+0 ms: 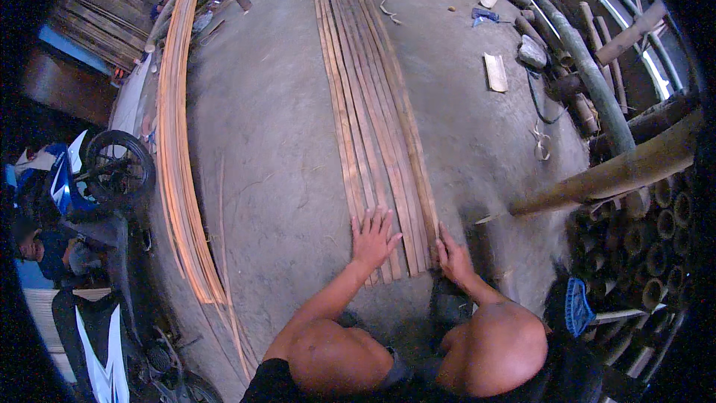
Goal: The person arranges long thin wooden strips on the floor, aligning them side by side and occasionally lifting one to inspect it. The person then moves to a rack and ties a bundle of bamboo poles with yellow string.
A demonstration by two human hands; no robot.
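Long flat bamboo strips (373, 97) lie side by side on the concrete floor, running away from me to the far edge. My left hand (375, 239) rests flat across their near ends, fingers spread. Beside the right edge of the row is my right hand (455, 257); its fingers stretch forward against the outermost strip, and it holds nothing that I can see. At the near end the strips are slightly uneven, with narrow gaps between some of them. My bent knees show just behind both hands.
Another bundle of bamboo strips (175, 112) lies to the left, beside a parked motorcycle (119, 168). On the right are a thick bamboo pole (611, 168), stacked bamboo tubes (634, 242), a blue plastic object (577, 306) and a stone (532, 52). Two people appear at the left.
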